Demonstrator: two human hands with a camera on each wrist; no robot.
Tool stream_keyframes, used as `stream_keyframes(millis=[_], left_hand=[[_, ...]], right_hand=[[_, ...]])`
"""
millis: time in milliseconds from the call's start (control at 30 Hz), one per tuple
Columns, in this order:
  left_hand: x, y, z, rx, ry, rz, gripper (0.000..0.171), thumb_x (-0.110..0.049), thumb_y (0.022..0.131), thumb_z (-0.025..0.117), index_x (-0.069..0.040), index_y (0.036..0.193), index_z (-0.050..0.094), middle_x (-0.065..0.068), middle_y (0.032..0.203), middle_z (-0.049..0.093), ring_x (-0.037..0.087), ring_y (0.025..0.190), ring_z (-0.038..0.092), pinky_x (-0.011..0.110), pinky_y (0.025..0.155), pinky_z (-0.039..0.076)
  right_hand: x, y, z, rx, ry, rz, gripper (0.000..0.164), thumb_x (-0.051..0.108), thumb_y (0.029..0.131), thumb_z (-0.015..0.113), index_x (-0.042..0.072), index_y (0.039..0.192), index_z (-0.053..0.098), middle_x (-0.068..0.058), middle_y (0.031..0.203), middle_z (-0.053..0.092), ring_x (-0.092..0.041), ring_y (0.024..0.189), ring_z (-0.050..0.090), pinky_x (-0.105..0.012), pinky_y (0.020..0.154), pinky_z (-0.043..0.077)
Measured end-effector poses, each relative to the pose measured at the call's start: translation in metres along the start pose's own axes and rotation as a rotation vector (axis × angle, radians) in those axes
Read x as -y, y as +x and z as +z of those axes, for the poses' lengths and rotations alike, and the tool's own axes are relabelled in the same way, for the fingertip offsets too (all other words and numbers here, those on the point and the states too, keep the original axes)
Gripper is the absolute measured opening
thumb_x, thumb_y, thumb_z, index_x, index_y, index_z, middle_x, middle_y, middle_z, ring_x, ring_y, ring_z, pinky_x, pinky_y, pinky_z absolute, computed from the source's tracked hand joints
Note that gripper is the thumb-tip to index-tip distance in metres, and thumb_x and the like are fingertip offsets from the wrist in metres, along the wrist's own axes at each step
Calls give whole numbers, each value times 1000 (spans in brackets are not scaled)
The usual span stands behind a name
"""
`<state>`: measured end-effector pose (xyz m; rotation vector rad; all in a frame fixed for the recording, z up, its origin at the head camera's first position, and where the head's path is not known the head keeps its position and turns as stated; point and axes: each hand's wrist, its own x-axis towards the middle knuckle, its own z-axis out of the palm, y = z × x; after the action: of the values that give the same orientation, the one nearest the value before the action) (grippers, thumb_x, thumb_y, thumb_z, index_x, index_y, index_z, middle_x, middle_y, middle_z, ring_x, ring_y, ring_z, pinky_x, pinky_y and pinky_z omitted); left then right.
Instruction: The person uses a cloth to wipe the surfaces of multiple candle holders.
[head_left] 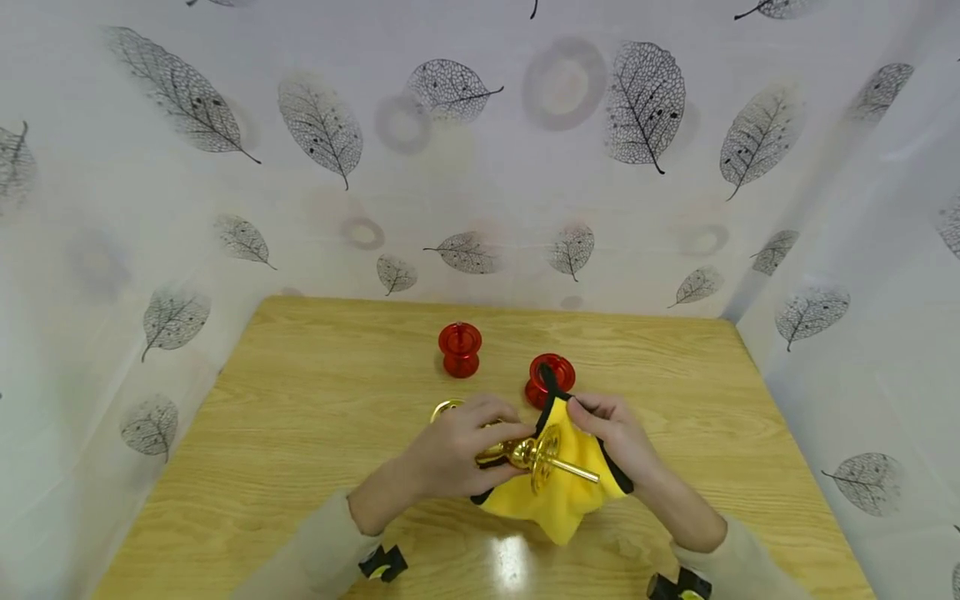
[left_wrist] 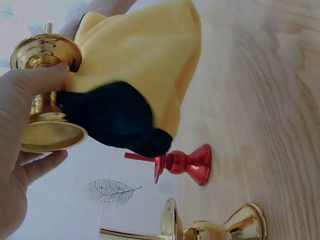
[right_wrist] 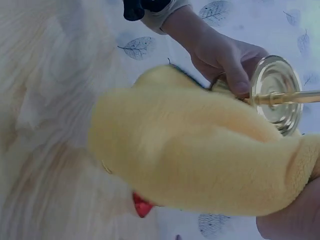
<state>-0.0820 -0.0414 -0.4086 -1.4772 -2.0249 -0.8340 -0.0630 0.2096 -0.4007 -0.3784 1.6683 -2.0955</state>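
Note:
My left hand (head_left: 467, 446) grips a shiny gold candlestick (head_left: 522, 453) by its middle, tilted so that its dish and thin spike point to the right. A yellow cloth (head_left: 561, 512) with a black edge hangs behind and below the candlestick. With thumb and fingers, my right hand (head_left: 618, 437) pinches the cloth's upper right edge. The left wrist view shows the cloth lying against the candlestick's far side, its dark part (left_wrist: 112, 117) near my fingers. In the right wrist view the cloth covers most of the right hand.
Two red candlesticks stand on the wooden table, one (head_left: 460, 350) at the back and one (head_left: 537, 392) partly behind the cloth. A second gold candlestick (left_wrist: 207, 231) stands near them, mostly hidden by my left hand in the head view. A leaf-patterned curtain (head_left: 480, 183) encloses the table.

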Motion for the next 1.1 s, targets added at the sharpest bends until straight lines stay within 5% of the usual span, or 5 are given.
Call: stream_keyframes(millis=[167, 400, 733, 1100], left_hand=[[-2, 2, 2, -9, 20, -74, 37, -32, 74, 83, -12, 103, 71, -2, 96, 69, 11, 92, 65, 18, 84, 55], [-1, 3, 7, -99, -73, -199, 38, -24, 72, 85, -9, 104, 71, 1, 96, 72, 10, 87, 68, 14, 80, 54], [3, 5, 5, -124, -77, -219, 42, -25, 71, 86, -6, 106, 72, 3, 95, 70, 10, 85, 67, 12, 77, 54], [1, -2, 11, -90, -294, -216, 45, -27, 68, 87, -9, 107, 73, 2, 96, 72, 8, 84, 66, 8, 73, 50]], right_hand=[[8, -2, 1, -57, -101, -14, 26, 19, 104, 45, 6, 98, 66, 0, 83, 71, -13, 69, 71, -27, 58, 59], [10, -1, 2, -100, 181, 165, 30, 28, 104, 44, 6, 113, 63, -5, 93, 74, -17, 80, 74, -28, 68, 60], [8, -2, -1, 77, 420, 223, 35, 23, 107, 31, 6, 106, 62, -6, 93, 74, -16, 81, 74, -24, 69, 59], [2, 0, -7, 58, 343, 186, 35, 23, 107, 32, 6, 103, 61, -5, 90, 74, -17, 80, 74, -24, 66, 59]])
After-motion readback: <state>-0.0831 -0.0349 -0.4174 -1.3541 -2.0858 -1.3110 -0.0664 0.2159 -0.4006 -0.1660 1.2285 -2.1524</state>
